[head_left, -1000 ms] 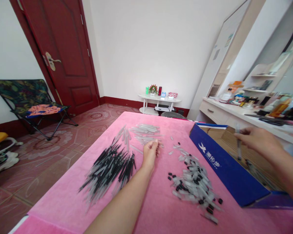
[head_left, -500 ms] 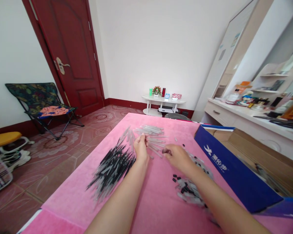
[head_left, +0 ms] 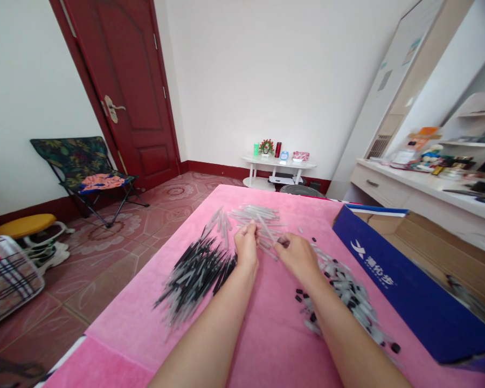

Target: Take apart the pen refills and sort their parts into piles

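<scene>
My left hand (head_left: 248,245) is closed over the cloth, its fingertips pressed together; what they pinch is hidden. My right hand (head_left: 301,256) is closed just to its right, thumb and forefinger at the lower end of a slanting clear pen barrel (head_left: 267,227). Beyond both hands lie more whitish clear pen barrels (head_left: 253,212). Left of my left forearm spreads a heap of black-filled pen refills (head_left: 196,275), thin and pointed. Beside and partly behind my right forearm is a pile of clear and black pen caps (head_left: 353,296).
A pink cloth (head_left: 267,345) covers the table. At the right edge stands an open blue cardboard box (head_left: 404,285) with some thin items inside. Farther off are a white side table (head_left: 278,160), a folding chair (head_left: 81,161) and a cluttered dresser (head_left: 436,178).
My right hand has come closer to my left hand. A clear barrel now slants between them. My view has turned slightly left, so the scene sits farther right.
</scene>
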### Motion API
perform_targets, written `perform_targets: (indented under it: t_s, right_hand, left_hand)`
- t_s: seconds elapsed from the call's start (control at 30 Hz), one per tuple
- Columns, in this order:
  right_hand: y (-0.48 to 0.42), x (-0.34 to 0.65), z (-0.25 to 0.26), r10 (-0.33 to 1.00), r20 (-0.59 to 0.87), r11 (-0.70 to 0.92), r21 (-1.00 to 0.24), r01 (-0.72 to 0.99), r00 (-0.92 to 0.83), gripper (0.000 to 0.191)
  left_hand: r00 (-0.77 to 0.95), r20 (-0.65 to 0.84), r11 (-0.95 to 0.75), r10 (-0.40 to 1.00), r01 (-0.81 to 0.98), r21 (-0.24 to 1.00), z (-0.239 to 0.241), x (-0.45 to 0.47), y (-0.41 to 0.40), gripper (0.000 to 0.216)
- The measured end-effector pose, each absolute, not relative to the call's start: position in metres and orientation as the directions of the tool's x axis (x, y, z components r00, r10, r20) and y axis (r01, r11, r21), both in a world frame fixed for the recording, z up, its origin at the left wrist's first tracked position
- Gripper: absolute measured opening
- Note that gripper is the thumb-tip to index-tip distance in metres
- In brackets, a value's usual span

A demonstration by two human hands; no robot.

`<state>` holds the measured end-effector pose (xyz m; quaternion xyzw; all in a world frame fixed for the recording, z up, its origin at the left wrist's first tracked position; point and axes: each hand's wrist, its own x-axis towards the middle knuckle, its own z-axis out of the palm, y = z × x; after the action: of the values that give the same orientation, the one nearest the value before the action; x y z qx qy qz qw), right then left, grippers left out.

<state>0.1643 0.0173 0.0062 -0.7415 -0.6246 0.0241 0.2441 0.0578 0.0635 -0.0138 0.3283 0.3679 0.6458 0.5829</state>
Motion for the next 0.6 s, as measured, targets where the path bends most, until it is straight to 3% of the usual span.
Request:
perform_targets:
  t_s: [0.13, 0.27, 0.37, 0.5, 0.6]
  right_hand:
    - [0.017, 0.178, 0.015, 0.928, 0.301, -0.066, -0.447, 0.892, 0.219, 0.014]
    - [0.014, 0.176, 0.015, 0.934, 0.306, -0.012, -0.486, 0.874, 0.183, 0.021]
    - [0.008, 0.163, 0.013, 0.961, 0.266, 0.075, -0.507, 0.859, 0.073, 0.018]
    - [-0.004, 0.135, 0.006, 0.958, 0.081, 0.278, -0.486, 0.829, -0.274, 0.008]
    - [-0.011, 0.118, 0.0, 0.98, 0.039, 0.198, -0.358, 0.913, -0.197, 0.016]
  left_hand:
    - [0.111, -0.015, 0.063, 0.994, -0.444, 0.894, -0.014, 0.064, 0.058, 0.036]
    - [0.248, 0.007, 0.122, 0.969, -0.501, 0.857, -0.008, 0.058, 0.063, 0.029]
    - [0.156, -0.041, 0.126, 0.987, -0.588, 0.799, -0.001, 0.042, 0.076, 0.023]
    - [0.03, -0.119, 0.108, 0.992, -0.675, 0.73, 0.005, 0.016, 0.092, 0.015]
    - [-0.021, -0.16, 0.096, 0.987, -0.716, 0.691, 0.004, 0.008, 0.096, 0.013]
